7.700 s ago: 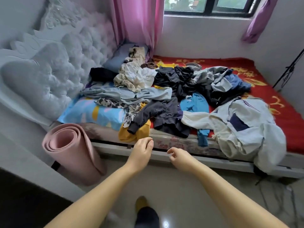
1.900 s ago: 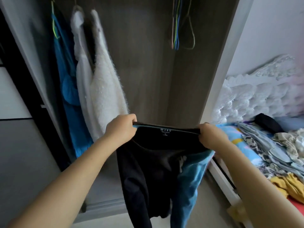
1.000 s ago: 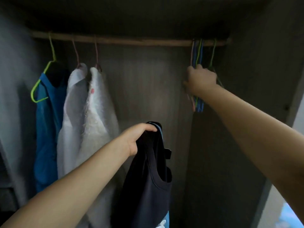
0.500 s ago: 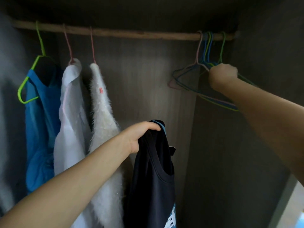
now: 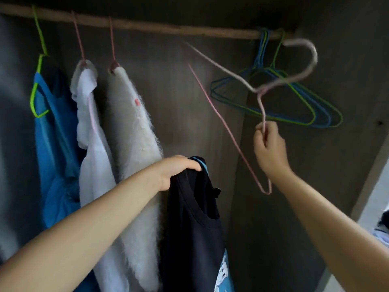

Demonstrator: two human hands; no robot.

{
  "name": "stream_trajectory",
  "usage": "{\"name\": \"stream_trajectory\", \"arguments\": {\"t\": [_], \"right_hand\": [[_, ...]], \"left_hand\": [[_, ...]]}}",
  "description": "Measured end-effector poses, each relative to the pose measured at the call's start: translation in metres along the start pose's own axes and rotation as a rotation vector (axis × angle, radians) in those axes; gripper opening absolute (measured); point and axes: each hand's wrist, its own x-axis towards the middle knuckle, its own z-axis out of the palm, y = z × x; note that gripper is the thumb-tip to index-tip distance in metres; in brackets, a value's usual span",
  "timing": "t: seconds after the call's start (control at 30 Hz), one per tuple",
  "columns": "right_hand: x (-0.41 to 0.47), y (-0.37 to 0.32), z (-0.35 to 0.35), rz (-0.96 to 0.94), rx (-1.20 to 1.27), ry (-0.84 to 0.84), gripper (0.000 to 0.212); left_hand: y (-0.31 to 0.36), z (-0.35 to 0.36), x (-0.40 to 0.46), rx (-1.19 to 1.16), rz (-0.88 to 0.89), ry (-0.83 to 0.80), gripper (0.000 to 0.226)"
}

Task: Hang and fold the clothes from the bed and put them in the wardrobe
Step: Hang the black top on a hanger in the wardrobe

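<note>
Dark wardrobe [image 5: 189, 91]: blue and white garments hang from the rail [image 5: 147, 25] at left. Her left hand [image 5: 176, 168] clutches a black shirt [image 5: 193, 228] by the collar; her right hand [image 5: 270, 146] pinches a pink wire hanger [image 5: 242, 81], off the rail.

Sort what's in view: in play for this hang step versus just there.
In play: left hand gripping black shirt; right hand holding pink hanger; rail.
Just there: blue garment, two white garments, spare hangers.
</note>
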Motion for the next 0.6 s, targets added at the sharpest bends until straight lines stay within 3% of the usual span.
{"name": "stream_trajectory", "arguments": {"t": [0.07,0.13,0.2,0.27,0.4,0.47,0.6], "right_hand": [[-0.026,-0.002,0.01,0.296,0.4,-0.074,0.002],[-0.042,-0.01,0.011,0.47,0.535,-0.105,0.021],[-0.054,-0.019,0.001,0.512,0.675,-0.083,0.031],[-0.059,-0.024,-0.013,0.554,0.867,-0.09,0.029],[-0.072,-0.032,-0.027,0.631,0.98,-0.149,0.03],[-0.082,-0.04,-0.021,0.638,1.019,-0.079,0.037],[-0.107,-0.053,-0.004,0.639,1.159,0.018,0.048]], "left_hand": [[-0.011,-0.001,0.0,0.112,-0.032,-0.011,0.004],[-0.024,-0.003,0.0,0.217,-0.095,-0.024,0.016],[-0.039,-0.005,0.001,0.303,-0.14,-0.027,0.026],[-0.051,-0.009,0.001,0.331,-0.19,-0.029,0.029],[-0.066,-0.018,-0.001,0.295,-0.237,-0.038,0.018],[-0.069,-0.018,-0.004,0.275,-0.24,-0.092,0.009],[-0.071,-0.012,-0.016,0.258,-0.223,-0.247,0.017]]}}
